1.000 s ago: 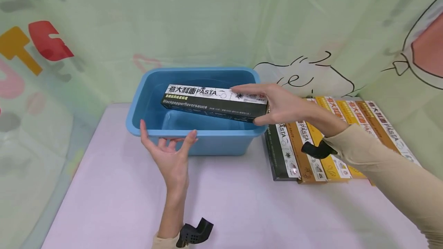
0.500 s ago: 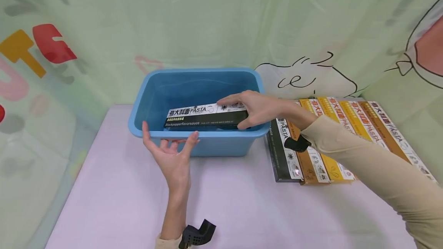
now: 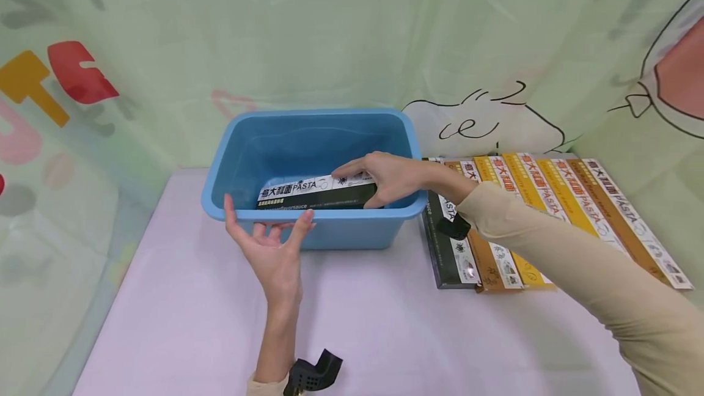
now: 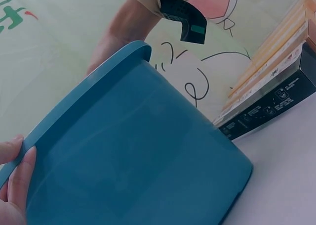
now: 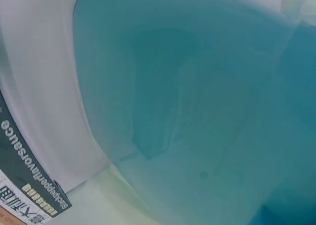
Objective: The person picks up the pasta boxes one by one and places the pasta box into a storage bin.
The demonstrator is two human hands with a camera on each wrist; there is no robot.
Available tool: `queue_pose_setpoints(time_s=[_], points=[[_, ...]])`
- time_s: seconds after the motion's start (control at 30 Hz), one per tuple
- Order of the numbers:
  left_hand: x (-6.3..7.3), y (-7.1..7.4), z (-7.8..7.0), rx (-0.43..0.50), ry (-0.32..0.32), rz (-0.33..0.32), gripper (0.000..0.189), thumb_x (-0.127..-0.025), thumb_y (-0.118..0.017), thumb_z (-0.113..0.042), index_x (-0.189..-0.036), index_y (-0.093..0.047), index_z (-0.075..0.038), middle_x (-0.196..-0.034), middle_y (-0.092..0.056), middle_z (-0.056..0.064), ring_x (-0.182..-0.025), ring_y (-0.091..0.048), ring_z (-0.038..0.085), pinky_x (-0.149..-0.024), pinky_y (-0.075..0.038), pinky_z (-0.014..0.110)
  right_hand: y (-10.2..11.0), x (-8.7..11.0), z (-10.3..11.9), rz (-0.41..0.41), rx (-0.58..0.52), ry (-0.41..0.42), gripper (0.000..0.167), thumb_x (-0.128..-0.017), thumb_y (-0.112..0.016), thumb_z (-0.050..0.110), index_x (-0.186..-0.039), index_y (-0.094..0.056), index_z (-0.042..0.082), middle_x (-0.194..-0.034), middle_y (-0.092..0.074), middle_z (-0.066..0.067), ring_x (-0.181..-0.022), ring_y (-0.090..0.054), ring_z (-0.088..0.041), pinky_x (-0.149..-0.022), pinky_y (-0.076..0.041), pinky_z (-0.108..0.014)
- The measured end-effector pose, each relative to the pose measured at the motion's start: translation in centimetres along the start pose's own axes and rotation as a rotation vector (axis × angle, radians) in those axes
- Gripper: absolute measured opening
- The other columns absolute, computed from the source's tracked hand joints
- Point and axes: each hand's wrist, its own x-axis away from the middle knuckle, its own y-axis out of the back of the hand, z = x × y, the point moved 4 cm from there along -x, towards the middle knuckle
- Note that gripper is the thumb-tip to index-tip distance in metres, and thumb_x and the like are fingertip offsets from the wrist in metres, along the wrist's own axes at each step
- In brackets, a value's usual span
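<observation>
A blue plastic bin (image 3: 352, 234) stands on the table. My left hand (image 3: 275, 264) pinches its front rim; in the left wrist view, the thumb and fingers (image 4: 22, 178) lie on either side of that rim. Inside the bin, my right hand (image 3: 392, 175) grips the right end of a black-and-white pasta box (image 3: 313, 194) labelled black pepper flavor sauce. The box lies lengthwise near the front wall, its lower edge hidden behind the rim. In the right wrist view, the bin's blue wall (image 5: 222, 111) fills most of the picture, and the hand is out of sight.
Right of the bin, several pasta boxes lie side by side: a black one (image 3: 448, 255) nearest it, then brown (image 3: 491, 267) and yellow ones (image 3: 530, 271). My right forearm (image 3: 550, 243) passes over them. A pale green printed curtain (image 3: 330, 29) hangs behind the table (image 3: 352, 322).
My right hand has moved left and down into the bin with the black pasta box, which sits lower and tilts the other way. The left hand has stayed on the rim.
</observation>
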Motion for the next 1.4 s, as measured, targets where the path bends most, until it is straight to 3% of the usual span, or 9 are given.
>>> queue_pose_setpoints(time_s=[0.6,1.03,1.23,1.4], points=[[0.0,0.2,0.0,0.0,-0.007,0.003,0.118,-0.084,-0.082,0.01,-0.167,-0.006,-0.024,-0.138,-0.056,0.02,-0.08,-0.059,0.019,-0.078,-0.068,0.04,0.0,-0.8,-0.3,0.064,-0.001,-0.016,0.084,-0.08,-0.086,0.004,-0.153,-0.047,-0.005,-0.159,-0.048,-0.019,-0.143,-0.048,-0.039,-0.117,-0.046,-0.053],[0.1,0.0,0.1,0.016,-0.011,0.004,0.118,-0.083,-0.083,0.009,-0.167,-0.008,-0.024,-0.135,-0.056,0.022,-0.079,-0.058,0.019,-0.078,-0.068,0.041,0.7,-0.4,-0.7,0.087,-0.036,-0.061,0.086,-0.078,-0.088,0.001,-0.154,-0.047,-0.003,-0.158,-0.048,-0.018,-0.145,-0.047,-0.036,-0.12,-0.044,-0.052],[0.1,-0.1,0.1,0.022,-0.01,0.014,0.119,-0.083,-0.083,0.01,-0.168,-0.006,-0.023,-0.135,-0.056,0.022,-0.08,-0.06,0.02,-0.078,-0.068,0.041,2.0,1.3,-0.4,-0.022,-0.035,-0.037,0.079,-0.083,-0.086,0.006,-0.152,-0.049,-0.004,-0.156,-0.05,-0.02,-0.146,-0.046,-0.036,-0.122,-0.04,-0.051],[0.0,0.1,0.1,0.008,-0.021,0.02,0.118,-0.083,-0.082,0.011,-0.168,-0.006,-0.022,-0.135,-0.056,0.022,-0.081,-0.06,0.02,-0.078,-0.068,0.04,2.4,4.8,0.9,-0.182,-0.019,-0.011,0.067,-0.094,-0.078,0.014,-0.152,-0.05,0.0,-0.158,-0.048,-0.019,-0.149,-0.041,-0.038,-0.121,-0.038,-0.06]])
